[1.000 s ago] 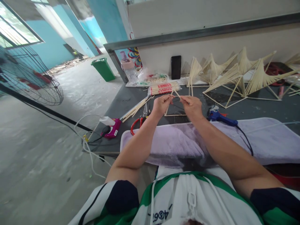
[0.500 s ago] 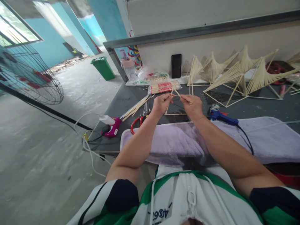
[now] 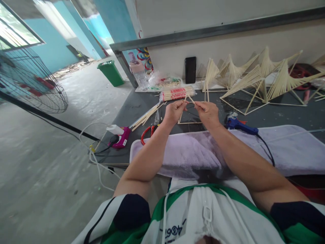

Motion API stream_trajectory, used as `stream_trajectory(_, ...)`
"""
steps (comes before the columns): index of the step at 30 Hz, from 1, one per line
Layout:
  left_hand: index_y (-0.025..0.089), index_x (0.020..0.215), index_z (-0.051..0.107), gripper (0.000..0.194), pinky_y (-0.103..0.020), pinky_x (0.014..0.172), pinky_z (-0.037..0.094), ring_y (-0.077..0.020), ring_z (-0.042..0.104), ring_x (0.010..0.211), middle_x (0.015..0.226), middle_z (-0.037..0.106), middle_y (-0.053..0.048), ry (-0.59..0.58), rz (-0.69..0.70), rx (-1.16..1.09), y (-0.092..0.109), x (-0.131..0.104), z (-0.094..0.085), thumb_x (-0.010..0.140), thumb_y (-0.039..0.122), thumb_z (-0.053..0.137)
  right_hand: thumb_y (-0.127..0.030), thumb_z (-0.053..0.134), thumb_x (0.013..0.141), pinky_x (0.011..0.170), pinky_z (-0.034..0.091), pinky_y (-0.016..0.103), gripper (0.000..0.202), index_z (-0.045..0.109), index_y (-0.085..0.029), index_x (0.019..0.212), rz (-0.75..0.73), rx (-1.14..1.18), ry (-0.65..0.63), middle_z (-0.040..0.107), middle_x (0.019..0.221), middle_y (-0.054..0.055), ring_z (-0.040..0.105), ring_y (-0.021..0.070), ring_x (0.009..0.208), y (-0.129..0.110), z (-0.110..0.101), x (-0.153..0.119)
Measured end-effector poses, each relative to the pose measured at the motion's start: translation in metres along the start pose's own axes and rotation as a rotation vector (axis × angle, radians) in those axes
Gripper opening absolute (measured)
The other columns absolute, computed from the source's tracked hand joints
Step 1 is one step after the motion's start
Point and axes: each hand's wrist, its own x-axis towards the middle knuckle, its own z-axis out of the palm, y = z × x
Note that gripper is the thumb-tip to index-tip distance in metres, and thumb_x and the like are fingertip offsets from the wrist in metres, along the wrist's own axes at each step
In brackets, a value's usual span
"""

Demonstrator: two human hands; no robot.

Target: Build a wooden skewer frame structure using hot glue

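Observation:
Thin pale sticks form a small frame (image 3: 190, 122) on the dark table, with more sticks rising to a point between my hands. My left hand (image 3: 175, 112) pinches a stick at the left side of that point. On the right, my right hand (image 3: 207, 112) pinches the slanting stick on the other side. Both hands are above the far edge of a lilac towel (image 3: 188, 149). Fingers hide part of the frame's sides.
Red-handled scissors (image 3: 146, 135), loose sticks (image 3: 146, 118) and a pink power socket (image 3: 124, 138) lie left. Behind are a wrapped stick bundle (image 3: 177, 93), a bottle (image 3: 138, 71) and a black phone (image 3: 190, 70). A blue glue gun (image 3: 242, 127) and stick models (image 3: 264, 78) are right.

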Motion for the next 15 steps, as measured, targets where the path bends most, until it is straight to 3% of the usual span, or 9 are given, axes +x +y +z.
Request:
stream_trajectory(3,0.016,0.077,0.074,0.026,-0.024,0.082,0.049,-0.0140,0.067,0.080,0.076,0.073,-0.001,0.000,0.012,0.000,-0.0002,0.0003,0.0000,0.092,0.028,0.055,-0.029,0.057,0.091,0.076,0.054,0.034,0.023,0.079,-0.025,0.092,0.009,-0.016,-0.003,0.078,0.084,0.002,0.073,0.0214,0.080,-0.0012,-0.0007,0.0004)
stream_trajectory(8,0.017,0.092,0.075,0.023,-0.024,0.079,0.049,-0.0139,0.066,0.075,0.070,0.071,0.000,-0.009,-0.013,0.009,0.0014,-0.0005,-0.0009,0.092,0.028,0.055,-0.028,0.058,0.090,0.075,0.053,0.033,0.021,0.079,-0.025,0.093,0.002,-0.014,-0.001,0.078,0.084,0.002,0.072,0.0207,0.079,-0.0006,-0.0008,0.0004)
stream_trajectory(15,0.018,0.093,0.076,0.024,-0.023,0.080,0.048,-0.0138,0.066,0.077,0.072,0.071,0.000,-0.012,-0.035,0.035,0.0026,-0.0009,-0.0011,0.092,0.029,0.054,-0.028,0.055,0.092,0.077,0.053,0.033,0.024,0.079,-0.025,0.095,-0.008,-0.007,-0.007,0.078,0.085,0.002,0.072,0.0201,0.080,0.0027,0.0003,-0.0005)
